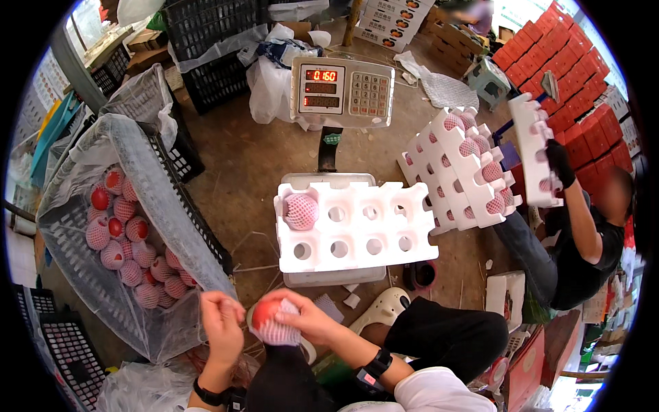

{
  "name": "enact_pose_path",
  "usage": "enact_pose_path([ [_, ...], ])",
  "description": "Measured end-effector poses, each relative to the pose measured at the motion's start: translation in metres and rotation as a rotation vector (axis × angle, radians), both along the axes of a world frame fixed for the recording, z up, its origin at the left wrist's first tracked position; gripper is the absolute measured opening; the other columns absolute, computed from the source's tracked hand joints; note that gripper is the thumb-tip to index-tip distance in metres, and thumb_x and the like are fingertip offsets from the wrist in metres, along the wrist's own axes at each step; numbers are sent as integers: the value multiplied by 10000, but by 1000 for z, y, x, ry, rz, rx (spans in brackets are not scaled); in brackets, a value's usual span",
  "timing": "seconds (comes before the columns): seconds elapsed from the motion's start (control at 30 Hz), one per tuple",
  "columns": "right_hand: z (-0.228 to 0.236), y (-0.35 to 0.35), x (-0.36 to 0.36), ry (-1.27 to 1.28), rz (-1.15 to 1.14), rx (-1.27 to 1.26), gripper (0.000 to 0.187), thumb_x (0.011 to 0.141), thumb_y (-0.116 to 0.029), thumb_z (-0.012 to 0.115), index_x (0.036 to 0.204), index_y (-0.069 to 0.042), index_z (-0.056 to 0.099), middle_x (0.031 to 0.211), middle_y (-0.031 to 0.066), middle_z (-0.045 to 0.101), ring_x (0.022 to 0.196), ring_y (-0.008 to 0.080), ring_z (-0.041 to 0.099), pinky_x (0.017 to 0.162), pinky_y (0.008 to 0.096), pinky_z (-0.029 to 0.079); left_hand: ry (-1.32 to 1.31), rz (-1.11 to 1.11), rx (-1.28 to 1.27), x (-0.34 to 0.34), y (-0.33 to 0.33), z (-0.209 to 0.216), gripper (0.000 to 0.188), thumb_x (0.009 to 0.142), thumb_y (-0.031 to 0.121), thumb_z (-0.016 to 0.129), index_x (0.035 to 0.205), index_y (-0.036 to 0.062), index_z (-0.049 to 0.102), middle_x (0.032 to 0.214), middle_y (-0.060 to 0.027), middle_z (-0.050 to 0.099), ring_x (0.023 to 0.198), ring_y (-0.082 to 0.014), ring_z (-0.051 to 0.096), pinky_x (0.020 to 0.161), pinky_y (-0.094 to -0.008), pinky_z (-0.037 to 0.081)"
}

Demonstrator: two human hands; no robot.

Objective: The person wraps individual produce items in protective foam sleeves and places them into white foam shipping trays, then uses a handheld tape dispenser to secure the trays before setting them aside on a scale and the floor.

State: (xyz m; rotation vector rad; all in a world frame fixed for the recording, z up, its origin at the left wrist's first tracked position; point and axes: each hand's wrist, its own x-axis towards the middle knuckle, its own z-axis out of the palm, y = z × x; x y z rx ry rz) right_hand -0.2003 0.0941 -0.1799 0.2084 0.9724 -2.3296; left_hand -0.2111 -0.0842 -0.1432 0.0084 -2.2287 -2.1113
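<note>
My right hand is closed around a red round fruit partly covered by a white foam net. Just to its left, my left hand is raised with its fingers curled in; whether anything is in them cannot be seen. In front stands a white foam tray with two rows of round hollows, resting on a digital scale with a lit red display. One net-wrapped fruit sits in the tray's far left hollow. At left, a plastic-lined crate holds several netted red fruits.
At right, stacked white foam trays hold netted fruit. Beside them a seated person in dark clothes lifts another foam tray with a black-gloved hand. Red boxes are piled behind. Black crates stand at the far left.
</note>
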Motion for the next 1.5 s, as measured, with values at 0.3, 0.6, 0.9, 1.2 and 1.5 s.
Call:
enact_pose_path([
  [0.3, 12, -1, -2, 79, -124, -121, 571, 895, -119, 644, 1397, -80, 375, 1256, 73, 508, 1133, 156, 517, 981, 313, 436, -114, -361, 53, 6, -3, -7, 588, 838, 257, 719, 1297, -13, 469, 1256, -150, 501, 1097, -223, 553, 933, -305, 446],
  [0.6, 24, 4, 1, 296, -35, 258, 683, 789, -114, 759, 1370, -69, 402, 1242, 60, 506, 1131, 155, 503, 978, 303, 416, 21, -159, -225, 24, -4, -1, 275, 733, 64, 750, 876, 30, 518, 845, -77, 561, 799, -179, 531, 695, -288, 446],
  [0.9, -2, 6, 5, -2, 43, -40, 631, 756, -75, 770, 1309, -53, 467, 1188, 88, 590, 1100, 191, 581, 953, 348, 488, -230, -210, -15, 37, -16, -9, 145, 898, 84, 619, 810, 26, 519, 686, 7, 529, 638, -38, 451, 555, -226, 380],
  [1.2, -11, -8, 8, 27, 48, 95, 549, 778, -146, 746, 1259, -28, 509, 1219, 94, 570, 1110, 186, 566, 958, 333, 464, -121, 8, -209, 25, -7, -18, 174, 892, 96, 651, 836, 12, 509, 638, -61, 533, 586, -87, 477, 542, -252, 405],
  [1.5, -19, -5, 23, 6, 50, 115, 402, 807, -104, 652, 1188, -10, 566, 1173, 72, 585, 1078, 163, 561, 946, 310, 448, -253, -93, -110, 30, -13, -30, 162, 901, 106, 635, 849, 15, 512, 695, -43, 527, 655, -82, 474, 600, -255, 419],
])
